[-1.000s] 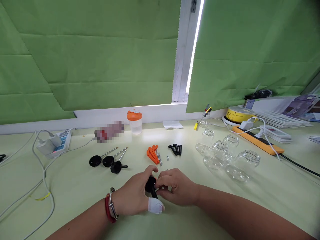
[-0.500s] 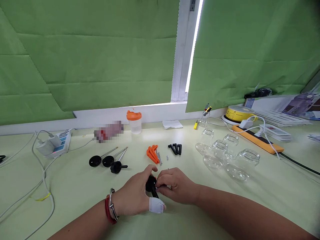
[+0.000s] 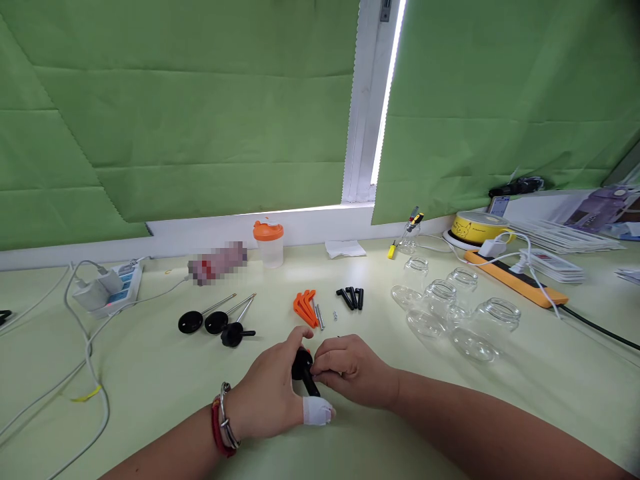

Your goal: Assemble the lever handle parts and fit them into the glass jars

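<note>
My left hand, thumb wrapped in white tape, curls round a small black part low in the middle of the table. My right hand meets it from the right, fingers pinched against the same black part. A speck of orange shows between the fingers. Behind the hands lie a bunch of orange plastic pieces, thin metal pins and several black pegs. Further left lie three black round-headed parts with metal rods.
Several clear glass jars lie on their sides at the right. An orange power strip, a yellow tin and stacked booklets sit behind them. An orange-lidded cup stands near the sill. A white power strip and cables trail at the left.
Both hands have shifted slightly and keep working the black part between them; an orange speck now shows at the fingertips. Everything else on the table stays where it was.
</note>
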{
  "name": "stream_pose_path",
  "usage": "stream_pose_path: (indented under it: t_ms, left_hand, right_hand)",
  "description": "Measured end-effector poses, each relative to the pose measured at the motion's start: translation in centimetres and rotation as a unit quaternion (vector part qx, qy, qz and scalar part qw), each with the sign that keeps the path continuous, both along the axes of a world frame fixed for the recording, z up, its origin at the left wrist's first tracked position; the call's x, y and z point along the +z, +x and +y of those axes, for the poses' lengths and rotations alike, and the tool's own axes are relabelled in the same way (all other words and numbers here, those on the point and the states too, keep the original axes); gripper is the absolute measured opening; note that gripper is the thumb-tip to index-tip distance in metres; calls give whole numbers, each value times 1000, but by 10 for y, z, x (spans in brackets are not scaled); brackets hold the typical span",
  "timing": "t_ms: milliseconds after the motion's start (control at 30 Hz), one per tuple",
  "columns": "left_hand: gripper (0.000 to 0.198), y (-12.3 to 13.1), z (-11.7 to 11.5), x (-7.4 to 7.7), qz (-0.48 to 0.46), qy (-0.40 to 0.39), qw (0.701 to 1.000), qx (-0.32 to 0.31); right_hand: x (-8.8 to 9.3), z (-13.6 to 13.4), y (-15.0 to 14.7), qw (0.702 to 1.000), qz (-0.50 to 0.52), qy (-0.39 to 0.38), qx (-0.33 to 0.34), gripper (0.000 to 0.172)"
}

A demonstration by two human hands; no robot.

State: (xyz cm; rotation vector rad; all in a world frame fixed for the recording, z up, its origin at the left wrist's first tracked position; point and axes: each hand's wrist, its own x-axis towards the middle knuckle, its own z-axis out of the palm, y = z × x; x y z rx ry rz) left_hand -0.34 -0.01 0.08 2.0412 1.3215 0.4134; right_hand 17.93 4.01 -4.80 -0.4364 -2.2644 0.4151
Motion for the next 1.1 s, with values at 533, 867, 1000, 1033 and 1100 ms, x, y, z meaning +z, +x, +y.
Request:
stream_pose_path:
  t_ms: [533, 867, 1000, 1033, 1100]
  left_hand:
    - [92, -1, -4, -4, 4, 55, 998, 11]
    - [89, 1, -6, -1, 31, 89, 995, 23]
    - [88, 1, -7, 1, 39, 88, 995, 22]
    - [88, 2, -7, 1, 41, 87, 995, 22]
    - [88, 2, -7, 1, 45, 85, 995, 23]
  right_hand:
    - [-2, 0, -1, 1000, 15, -10, 1, 15]
    - [-4, 0, 0, 1000, 8, 5, -29, 16]
    - [-2, -1, -1, 999, 7, 21, -24, 15]
    - [-2, -1, -1, 999, 8, 25, -22, 15]
    - [-2, -1, -1, 999, 5, 31, -22, 17]
